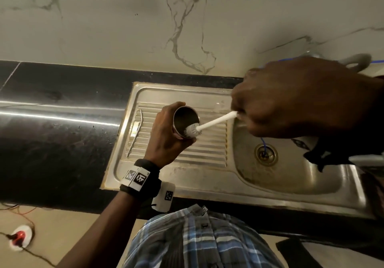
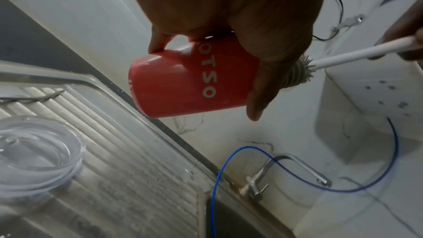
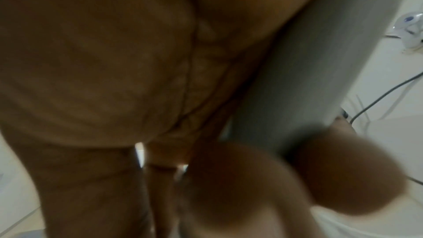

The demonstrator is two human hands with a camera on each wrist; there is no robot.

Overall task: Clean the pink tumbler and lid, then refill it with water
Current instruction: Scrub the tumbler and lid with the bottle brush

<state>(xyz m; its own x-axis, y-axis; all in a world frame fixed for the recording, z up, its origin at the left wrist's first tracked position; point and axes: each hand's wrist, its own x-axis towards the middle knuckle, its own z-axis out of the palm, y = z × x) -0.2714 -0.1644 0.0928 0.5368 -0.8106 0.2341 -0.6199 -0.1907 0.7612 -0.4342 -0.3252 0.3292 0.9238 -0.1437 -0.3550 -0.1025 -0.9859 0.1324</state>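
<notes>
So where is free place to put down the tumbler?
Free: the black counter left of the sink, and the drainboard's right ribs next to the basin. Crowded: its left part holds a metal straw and the clear lid.

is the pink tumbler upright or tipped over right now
Tipped. The left hand holds the pink metal tumbler on its side, mouth facing the white bottle brush entering it.

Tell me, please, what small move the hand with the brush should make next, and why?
Probably push the brush deeper into the tumbler. The left hand holds the tumbler tilted over the drainboard, and the right hand grips the white handle. The bristle head sits only at the mouth, so the inner walls and bottom seem not yet reached.
</notes>
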